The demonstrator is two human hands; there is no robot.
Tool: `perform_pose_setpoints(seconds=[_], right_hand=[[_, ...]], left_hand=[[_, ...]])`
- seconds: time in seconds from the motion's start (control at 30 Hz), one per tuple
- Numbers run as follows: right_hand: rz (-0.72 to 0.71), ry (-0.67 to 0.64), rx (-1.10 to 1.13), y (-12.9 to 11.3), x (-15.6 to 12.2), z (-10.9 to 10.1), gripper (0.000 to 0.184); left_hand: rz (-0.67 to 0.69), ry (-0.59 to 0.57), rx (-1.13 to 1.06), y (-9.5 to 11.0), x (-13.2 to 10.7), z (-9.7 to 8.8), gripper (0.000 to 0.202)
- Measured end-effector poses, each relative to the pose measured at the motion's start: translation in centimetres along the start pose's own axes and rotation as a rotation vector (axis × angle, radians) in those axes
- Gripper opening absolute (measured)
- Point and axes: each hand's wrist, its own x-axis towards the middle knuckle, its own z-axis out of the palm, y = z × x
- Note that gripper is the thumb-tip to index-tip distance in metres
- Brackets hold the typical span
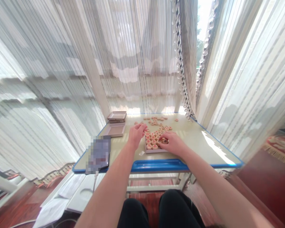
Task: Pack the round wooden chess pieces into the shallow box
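A small open box (154, 150) on the table holds rows of round wooden game pieces (151, 142) with red marks. My left hand (136, 134) rests at the box's left edge, fingers curled toward the pieces near its far corner. My right hand (171, 142) lies at the box's right side, fingers pinched on one piece (164, 141) over the box. Several loose wooden pieces (156, 122) lie scattered on the table beyond the box.
The cream table (204, 139) has a blue rim and a blue tray slot (156, 165) at its near edge. Two empty box parts (117, 124) stand at the far left. A dark phone (98, 154) lies at the near left corner. Sheer curtains hang behind and beside.
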Motion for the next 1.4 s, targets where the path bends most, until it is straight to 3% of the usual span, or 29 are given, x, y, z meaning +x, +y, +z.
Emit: perform_pose_setpoints(seconds=[0.27, 0.4, 0.47, 0.53, 0.63, 0.7, 1.0, 1.23, 1.4], right_hand=[[0.009, 0.011, 0.02, 0.0, 0.0, -0.1, 0.019], [0.027, 0.061, 0.016, 0.1, 0.0, -0.2, 0.019], [0.045, 0.113, 0.011, 0.2, 0.1, -0.2, 0.018], [0.064, 0.146, 0.012, 0.2, 0.1, -0.2, 0.018], [0.082, 0.126, 0.015, 0.2, 0.1, -0.3, 0.023], [0.071, 0.107, 0.013, 0.2, 0.1, -0.4, 0.026], [0.033, 0.055, -0.035, 0.2, 0.1, -0.4, 0.044], [0.044, 0.105, 0.043, 0.5, 0.1, 0.1, 0.038], [0.055, 0.082, 0.06, 0.6, 0.1, 0.2, 0.04]], left_hand=[[0.041, 0.022, 0.187, -0.4, 0.1, -0.2, 0.029], [0.254, 0.24, 0.599, -1.3, 0.5, -0.6, 0.031], [0.351, 0.286, 0.779, -2.0, 0.8, -0.8, 0.029], [0.376, 0.183, 0.878, -2.9, 1.3, -1.0, 0.033], [0.307, -0.042, 0.921, -4.0, 2.1, -1.1, 0.039], [0.268, -0.109, 0.923, -4.5, 2.6, -1.2, 0.039], [0.267, -0.064, 0.961, -4.5, 2.4, -1.6, 0.046], [0.287, -0.099, 0.983, -4.5, 2.0, -1.6, 0.047], [0.228, -0.004, 1.05, -4.2, 2.0, -1.7, 0.038]])
